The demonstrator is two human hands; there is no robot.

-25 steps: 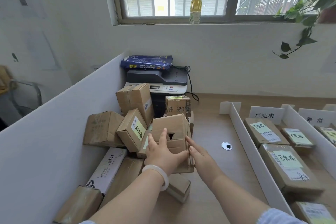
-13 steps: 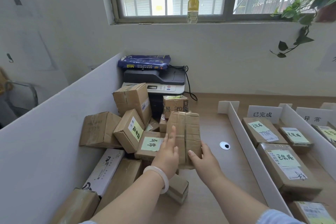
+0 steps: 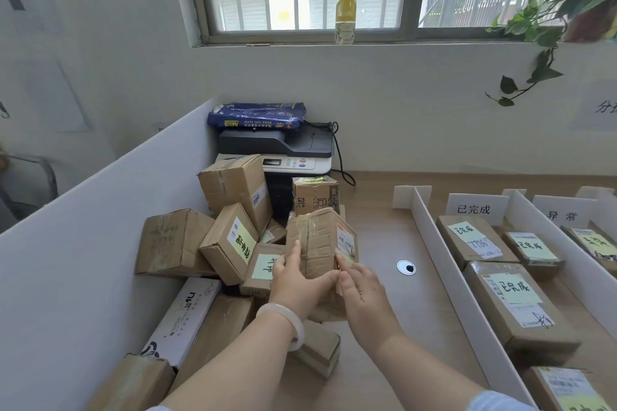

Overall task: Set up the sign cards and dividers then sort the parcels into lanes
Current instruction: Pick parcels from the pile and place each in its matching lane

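Your left hand (image 3: 297, 284) and right hand (image 3: 364, 297) both curl around the crumpled, taped brown cardboard parcel (image 3: 317, 240), holding it upright just above the heap of brown boxes (image 3: 173, 240) on the left of the wooden bench (image 3: 377, 237), left of the long white divider (image 3: 445, 264).

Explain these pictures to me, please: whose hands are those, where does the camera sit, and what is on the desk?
There is no machine here: a person works with bare hands, and the one camera sits on their head, looking forward and down. The left hand, with a pale bracelet, and the right hand hold a taped cardboard parcel between them above a pile of unsorted parcels in front of the printer. To the right, white dividers form lanes headed by sign cards; labelled parcels with green notes already lie in them.
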